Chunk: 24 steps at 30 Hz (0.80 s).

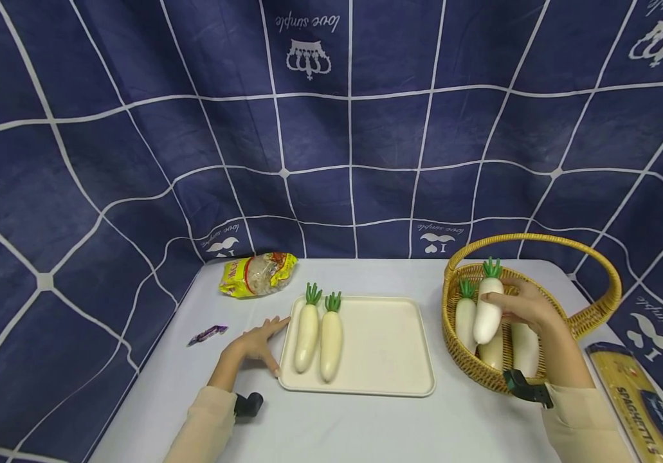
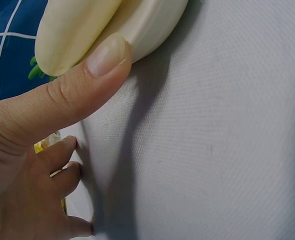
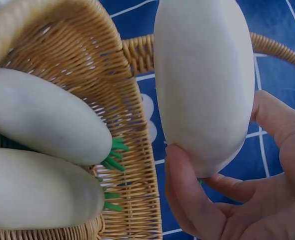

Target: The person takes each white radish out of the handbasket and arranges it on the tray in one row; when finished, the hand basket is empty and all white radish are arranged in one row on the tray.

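My right hand (image 1: 525,303) grips a white radish (image 1: 487,312) with a green top, over the wicker basket (image 1: 453,350). In the right wrist view the fingers (image 3: 187,200) curl round the radish near its leafy end. Several other radishes, one of them the left radish (image 1: 465,316), lie in the basket, partly hidden by the hand and arm. My left hand (image 1: 256,344), fingers spread, is at the left edge of the cream tray (image 1: 386,344), its thumb (image 2: 82,82) at the rim. Two paler radishes lie side by side on the tray, the left one (image 1: 307,337) and the right one (image 1: 331,344).
A yellow food bag (image 1: 258,274) lies at the table's back left, and a small purple wrapped item (image 1: 208,334) in front of it. A spaghetti packet (image 1: 640,402) lies at the right edge. The basket's tall handle (image 1: 530,238) arches above it. Blue checked cloth (image 1: 389,135) hangs behind.
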Motion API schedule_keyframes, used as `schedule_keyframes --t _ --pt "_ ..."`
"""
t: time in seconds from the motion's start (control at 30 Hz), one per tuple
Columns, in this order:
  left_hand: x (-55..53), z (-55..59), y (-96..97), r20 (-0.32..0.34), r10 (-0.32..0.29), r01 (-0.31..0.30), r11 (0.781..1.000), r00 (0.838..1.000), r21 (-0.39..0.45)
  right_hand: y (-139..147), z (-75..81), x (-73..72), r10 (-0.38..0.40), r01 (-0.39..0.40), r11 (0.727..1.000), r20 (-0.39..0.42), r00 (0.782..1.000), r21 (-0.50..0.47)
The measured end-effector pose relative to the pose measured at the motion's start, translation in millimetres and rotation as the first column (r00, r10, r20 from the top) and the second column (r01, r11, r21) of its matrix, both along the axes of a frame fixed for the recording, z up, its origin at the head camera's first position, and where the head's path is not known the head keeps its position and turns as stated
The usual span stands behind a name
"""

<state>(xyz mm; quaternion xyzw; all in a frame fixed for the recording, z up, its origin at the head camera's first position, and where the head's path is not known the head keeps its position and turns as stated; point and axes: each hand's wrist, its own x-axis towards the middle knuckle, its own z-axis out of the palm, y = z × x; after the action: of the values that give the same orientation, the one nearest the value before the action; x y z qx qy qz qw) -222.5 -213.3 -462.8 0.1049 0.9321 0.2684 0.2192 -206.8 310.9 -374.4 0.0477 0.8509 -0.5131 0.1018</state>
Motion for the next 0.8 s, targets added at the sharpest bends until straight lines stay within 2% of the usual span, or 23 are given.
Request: schedule_keyframes --t 0.3,0.6,0.8 --pt "1.1 2.5 1.2 0.007 0.005 -0.005 1.000 1.000 0.001 -9 4.0 18.7 0.038 -0.036 0.999 -0.050 0.998 0.025" --pt "0.3 1.3 1.1 0.003 0.003 -0.003 1.000 1.000 -0.009 -17 4.4 32.6 0.036 -0.034 0.999 -0.091 0.995 0.022" --pt "0.4 1.8 0.8 -0.001 0.001 -0.001 1.000 1.000 -0.008 -24 4.2 45.5 0.042 -0.036 0.998 -0.110 0.993 0.058"
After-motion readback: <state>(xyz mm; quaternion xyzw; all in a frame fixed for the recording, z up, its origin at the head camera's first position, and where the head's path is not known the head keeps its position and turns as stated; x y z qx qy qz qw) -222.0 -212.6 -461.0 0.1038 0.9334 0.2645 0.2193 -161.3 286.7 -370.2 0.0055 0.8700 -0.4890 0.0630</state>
